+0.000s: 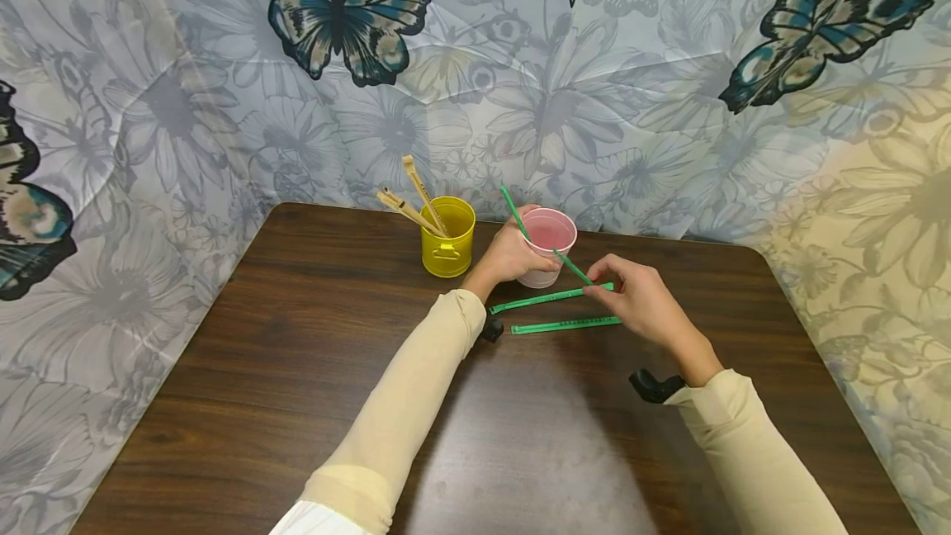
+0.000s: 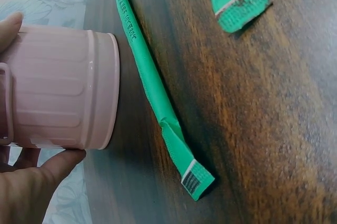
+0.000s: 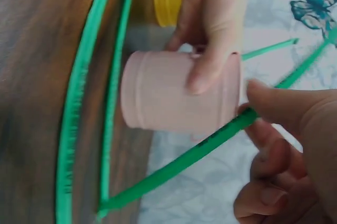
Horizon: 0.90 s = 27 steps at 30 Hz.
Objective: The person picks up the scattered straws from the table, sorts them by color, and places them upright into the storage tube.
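Note:
My left hand (image 1: 505,256) grips a small pink pail (image 1: 541,277) round its side near the back of the table. One green paper-wrapped straw (image 1: 514,211) stands tilted in the pail, its upper end above the rim. Between thumb and fingertips, my right hand (image 1: 635,291) pinches another green wrapped straw (image 3: 189,156); it slants toward the pail, with one end by the rim in the head view. Two more such straws, a farther one (image 1: 546,300) and a nearer one (image 1: 560,326), lie side by side on the table in front of the pail.
Left of the pail stands a yellow pail (image 1: 436,258) holding several tan wrapped sticks (image 1: 423,188). The brown wooden table (image 1: 297,370) ends at the back against a cloth (image 1: 550,106) printed with butterflies and flowers. Black camera mounts (image 1: 654,386) sit at both wrists.

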Motion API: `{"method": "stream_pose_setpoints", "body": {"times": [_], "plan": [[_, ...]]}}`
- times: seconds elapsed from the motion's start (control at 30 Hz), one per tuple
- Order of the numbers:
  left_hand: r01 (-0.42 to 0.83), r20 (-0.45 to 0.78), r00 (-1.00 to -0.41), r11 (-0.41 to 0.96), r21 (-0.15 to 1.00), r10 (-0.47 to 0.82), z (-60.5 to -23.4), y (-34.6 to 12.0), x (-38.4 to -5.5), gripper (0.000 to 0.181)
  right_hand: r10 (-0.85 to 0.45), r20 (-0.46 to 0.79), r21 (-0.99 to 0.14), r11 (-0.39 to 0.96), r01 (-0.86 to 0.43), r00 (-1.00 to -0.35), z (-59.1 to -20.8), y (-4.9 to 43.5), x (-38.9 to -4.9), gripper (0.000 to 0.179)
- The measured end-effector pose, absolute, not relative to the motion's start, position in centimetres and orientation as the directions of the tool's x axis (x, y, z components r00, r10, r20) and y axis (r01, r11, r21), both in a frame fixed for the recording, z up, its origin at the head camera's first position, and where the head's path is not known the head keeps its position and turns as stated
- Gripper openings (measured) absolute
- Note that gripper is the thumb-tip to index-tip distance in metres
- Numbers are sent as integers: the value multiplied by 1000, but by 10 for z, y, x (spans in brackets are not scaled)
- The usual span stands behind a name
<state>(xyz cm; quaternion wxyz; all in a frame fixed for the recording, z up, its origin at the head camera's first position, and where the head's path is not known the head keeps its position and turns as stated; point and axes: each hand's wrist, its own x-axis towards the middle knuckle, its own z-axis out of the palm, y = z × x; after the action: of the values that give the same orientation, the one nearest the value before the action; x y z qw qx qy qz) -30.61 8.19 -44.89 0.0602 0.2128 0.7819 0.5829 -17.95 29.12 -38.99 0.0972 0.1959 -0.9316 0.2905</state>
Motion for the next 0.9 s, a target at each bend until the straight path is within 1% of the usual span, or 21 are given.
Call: {"method": "stream_pose_setpoints", "body": {"times": [0.17, 0.3, 0.63, 0.8, 0.9], "plan": [[244, 134, -903, 232, 941, 407, -449, 81, -306, 105, -265, 415, -487, 743, -458, -870, -376, 285, -184, 18], [246, 137, -901, 225, 943, 412, -450, 82, -307, 106, -236, 488, -473, 738, -482, -840, -366, 277, -189, 20], [259, 147, -896, 223, 940, 419, -451, 80, -309, 104, -204, 573, -487, 695, -529, -794, -342, 254, -204, 14], [272, 153, -895, 239, 932, 420, -450, 79, -308, 104, -188, 632, -475, 672, -568, -752, -331, 245, -213, 15], [280, 157, -895, 253, 926, 417, -449, 78, -307, 104, -170, 647, -482, 664, -572, -743, -324, 239, -219, 16]]}}
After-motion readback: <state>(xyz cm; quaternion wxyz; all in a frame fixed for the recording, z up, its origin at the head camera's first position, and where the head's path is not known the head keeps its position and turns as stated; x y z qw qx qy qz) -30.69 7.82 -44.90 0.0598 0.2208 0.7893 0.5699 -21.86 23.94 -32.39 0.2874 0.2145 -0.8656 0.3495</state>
